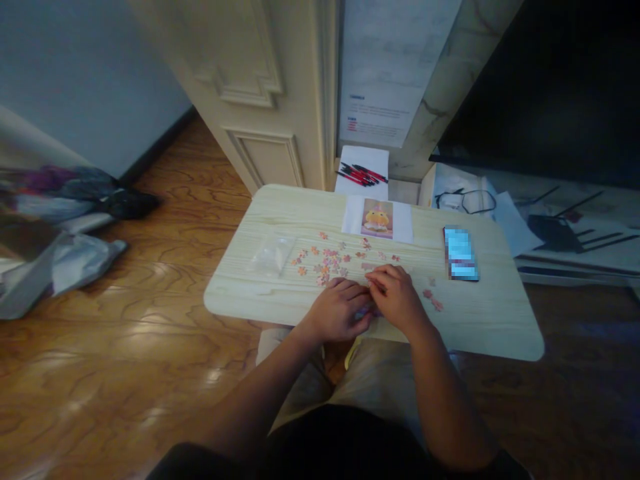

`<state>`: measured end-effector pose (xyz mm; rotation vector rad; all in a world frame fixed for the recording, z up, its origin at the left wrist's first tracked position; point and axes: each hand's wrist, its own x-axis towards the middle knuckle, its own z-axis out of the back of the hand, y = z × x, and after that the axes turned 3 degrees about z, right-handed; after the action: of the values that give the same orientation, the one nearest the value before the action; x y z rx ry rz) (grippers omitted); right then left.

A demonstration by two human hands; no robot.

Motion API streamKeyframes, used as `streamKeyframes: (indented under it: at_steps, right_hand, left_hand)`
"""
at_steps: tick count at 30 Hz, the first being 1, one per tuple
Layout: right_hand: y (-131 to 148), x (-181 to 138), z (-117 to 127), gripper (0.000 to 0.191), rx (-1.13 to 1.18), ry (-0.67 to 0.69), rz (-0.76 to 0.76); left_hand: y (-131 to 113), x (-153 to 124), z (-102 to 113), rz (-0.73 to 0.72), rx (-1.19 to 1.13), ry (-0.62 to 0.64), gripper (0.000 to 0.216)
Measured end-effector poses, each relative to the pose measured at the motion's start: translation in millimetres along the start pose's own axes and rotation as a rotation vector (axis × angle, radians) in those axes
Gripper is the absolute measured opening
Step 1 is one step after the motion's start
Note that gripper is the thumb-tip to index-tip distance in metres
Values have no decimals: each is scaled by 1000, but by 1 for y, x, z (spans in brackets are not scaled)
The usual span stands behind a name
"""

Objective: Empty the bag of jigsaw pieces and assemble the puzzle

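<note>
Both my hands meet at the near edge of a small pale wood-grain table [280, 213]. My left hand [341, 308] is curled, palm down, its fingers bent beside the right hand; something pale lilac shows in part under them. My right hand [397, 299] is closed, thumb and fingertips pinched together, and what lies between them is too small to make out. Just beyond the hands, many small pink and orange jigsaw puzzle pieces [330, 257] lie scattered. A few more puzzle pieces [434, 301] rest to the right of my right hand.
A clear plastic bag [273, 257] lies on the table's left side. At the far edge is a sheet with a printed picture [378, 219]. A phone [461, 253] lies at the right. Behind the table, several red and black pens [361, 175] rest on a white surface.
</note>
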<state>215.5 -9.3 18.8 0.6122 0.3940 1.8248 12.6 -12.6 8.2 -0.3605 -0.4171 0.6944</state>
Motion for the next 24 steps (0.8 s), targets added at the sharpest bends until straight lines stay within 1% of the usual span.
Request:
streamKeyframes:
  at_steps: [5, 9, 14, 19, 24]
  right_hand:
    - [19, 8, -10, 26, 53, 58, 92]
    - [30, 12, -17, 28, 65, 87, 108]
    - [39, 18, -24, 26, 36, 102, 103]
    - [50, 21, -29, 24, 38, 122, 141]
    - [62, 21, -35, 26, 76, 141, 189]
  left_hand:
    - [14, -26, 17, 39, 11, -54, 36]
    - [28, -46, 28, 102, 15, -120, 31]
    - [41, -60, 36, 166, 15, -194, 28]
    - [48, -74, 42, 218, 10, -279, 32]
    - [51, -87, 46, 249, 20, -300, 34]
